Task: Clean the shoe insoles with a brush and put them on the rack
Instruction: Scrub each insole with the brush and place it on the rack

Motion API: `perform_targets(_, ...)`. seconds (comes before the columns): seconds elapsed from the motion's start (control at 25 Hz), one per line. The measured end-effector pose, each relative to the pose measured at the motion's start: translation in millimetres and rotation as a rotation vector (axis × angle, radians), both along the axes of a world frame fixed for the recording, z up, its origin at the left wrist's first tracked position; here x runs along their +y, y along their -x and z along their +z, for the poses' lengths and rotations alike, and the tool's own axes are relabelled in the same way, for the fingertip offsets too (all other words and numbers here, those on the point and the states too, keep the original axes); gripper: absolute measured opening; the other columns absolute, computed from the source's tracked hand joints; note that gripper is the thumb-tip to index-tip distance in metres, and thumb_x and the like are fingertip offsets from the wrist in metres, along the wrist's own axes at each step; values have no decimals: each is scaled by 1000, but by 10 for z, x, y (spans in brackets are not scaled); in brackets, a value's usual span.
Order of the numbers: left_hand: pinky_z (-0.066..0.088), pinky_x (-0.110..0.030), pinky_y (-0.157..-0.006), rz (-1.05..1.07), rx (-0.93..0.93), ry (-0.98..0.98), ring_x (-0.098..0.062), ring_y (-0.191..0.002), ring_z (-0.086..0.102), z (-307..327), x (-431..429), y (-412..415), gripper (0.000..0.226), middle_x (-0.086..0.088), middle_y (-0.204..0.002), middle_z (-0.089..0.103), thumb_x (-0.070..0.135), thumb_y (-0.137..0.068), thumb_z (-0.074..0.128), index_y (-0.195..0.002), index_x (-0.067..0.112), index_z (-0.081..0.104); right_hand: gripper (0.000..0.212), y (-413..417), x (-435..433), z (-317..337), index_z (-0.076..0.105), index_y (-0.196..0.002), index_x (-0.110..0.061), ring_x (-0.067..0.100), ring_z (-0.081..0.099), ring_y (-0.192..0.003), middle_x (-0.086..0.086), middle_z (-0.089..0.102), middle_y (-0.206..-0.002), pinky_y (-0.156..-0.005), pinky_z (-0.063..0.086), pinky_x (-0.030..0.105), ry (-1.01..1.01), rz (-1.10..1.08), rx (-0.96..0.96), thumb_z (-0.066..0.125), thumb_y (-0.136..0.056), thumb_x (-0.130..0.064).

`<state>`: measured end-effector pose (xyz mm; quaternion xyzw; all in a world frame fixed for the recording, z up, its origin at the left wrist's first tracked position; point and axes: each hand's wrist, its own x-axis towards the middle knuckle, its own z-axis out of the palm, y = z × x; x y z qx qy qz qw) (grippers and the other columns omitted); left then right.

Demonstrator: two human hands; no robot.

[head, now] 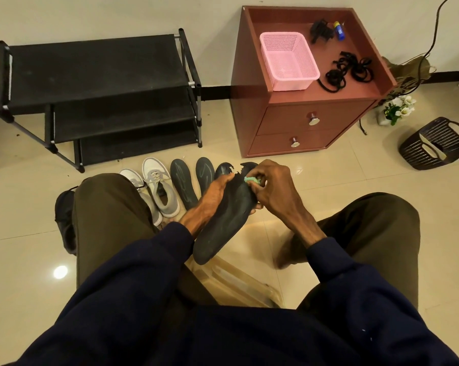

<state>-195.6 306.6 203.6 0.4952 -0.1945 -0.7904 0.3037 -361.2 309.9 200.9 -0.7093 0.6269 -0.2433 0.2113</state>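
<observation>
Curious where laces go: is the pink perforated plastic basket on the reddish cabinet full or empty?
Empty: the pink perforated plastic basket shows only its bare mesh floor inside.

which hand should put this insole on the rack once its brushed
Probably left. The left hand grips the insole, and the rack stands on the left; the right hand holds the green brush.

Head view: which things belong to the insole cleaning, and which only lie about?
Job: insole in left hand, green brush in right hand, two insoles on floor, black shoe rack.
Lying about: pink basket, black laces, dark floor basket, white flowers.
</observation>
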Motion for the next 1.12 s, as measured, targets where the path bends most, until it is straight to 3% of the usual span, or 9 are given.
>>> perform_targets(0.12, 59, -26, -57, 25, 16, 15, -23, -75, 70, -73, -15, -11, 34, -7, -77, 75, 26, -109, 38, -99, 7, 65, 12, -17, -2, 56, 82, -92, -13, 8, 65, -77, -1, 72, -90, -69, 57, 20, -138, 123, -107, 85, -81, -15)
perform_targets(0.28, 63, -36, -59, -99, 77, -40, -30, -67, 75, 11, 21, -11, 41, -17, -82, 76, 31, -109, 35, -106, 2, 64, 11, 99, -61, -47, 80, -90, -12, 12, 61, -75, 2, 70, -87, -71, 57, 30, 54, -118, 37, 82, -80, -8)
perform_targets(0.4, 57, -21, -56, -37, -37, 44, -16, -67, 71, -101, -37, -14, 36, -1, -66, 75, 22, -110, 36, -92, 8, 65, 13, -76, 19, -65, 79, -94, -10, 18, 62, -85, 6, 70, -94, -78, 57, 35, 35, -54, 41, 81, -82, -10)
perform_targets(0.56, 57, -19, -69, 54, -77, 81, -15, -80, 67, -228, -85, -67, 32, 2, -72, 75, 18, -108, 38, -95, 9, 66, 14, -308, 108, 103, 82, -97, -14, 9, 65, -84, 1, 74, -97, -74, 54, 16, -173, 268, -4, 81, -83, -11)
perform_targets(0.72, 56, -17, -61, 30, -69, 66, -6, -63, 72, -184, -91, -49, 33, 4, -67, 75, 16, -109, 36, -93, 9, 64, 12, -214, 44, 57, 81, -95, -13, 14, 61, -84, 5, 72, -97, -75, 50, 20, -78, 88, 119, 82, -83, -12)
perform_targets(0.76, 57, -16, -64, 34, -43, 54, -4, -62, 71, -166, -104, -27, 33, 5, -67, 75, 15, -110, 35, -93, 9, 63, 13, -173, 44, 18, 80, -96, -11, 19, 60, -88, 8, 70, -97, -78, 45, 22, -23, 21, 168, 81, -83, -11)
perform_targets(0.92, 47, -26, -106, 28, 45, 21, -7, -86, 70, -120, -112, 37, 30, -1, -97, 72, 16, -111, 34, -120, 5, 60, 16, -61, 60, -77, 74, -98, -5, 29, 59, -94, 13, 67, -98, -80, 42, 27, 89, -117, 226, 76, -82, -6)
perform_targets(1.04, 60, -28, -82, -27, 37, -2, -15, -86, 73, -145, -82, 0, 30, -6, -100, 75, 28, -109, 41, -111, 13, 66, 12, -115, 63, -13, 76, -95, -7, 25, 61, -90, 10, 69, -96, -79, 49, 30, 113, -81, 162, 78, -83, -8)
perform_targets(1.12, 60, -28, -74, -9, 1, -9, -19, -90, 73, -154, -74, -58, 33, -4, -94, 79, 34, -108, 42, -109, 14, 68, 11, -224, 100, 101, 80, -96, -11, 15, 63, -85, 4, 72, -96, -76, 53, 20, -60, 122, 30, 79, -85, -12)
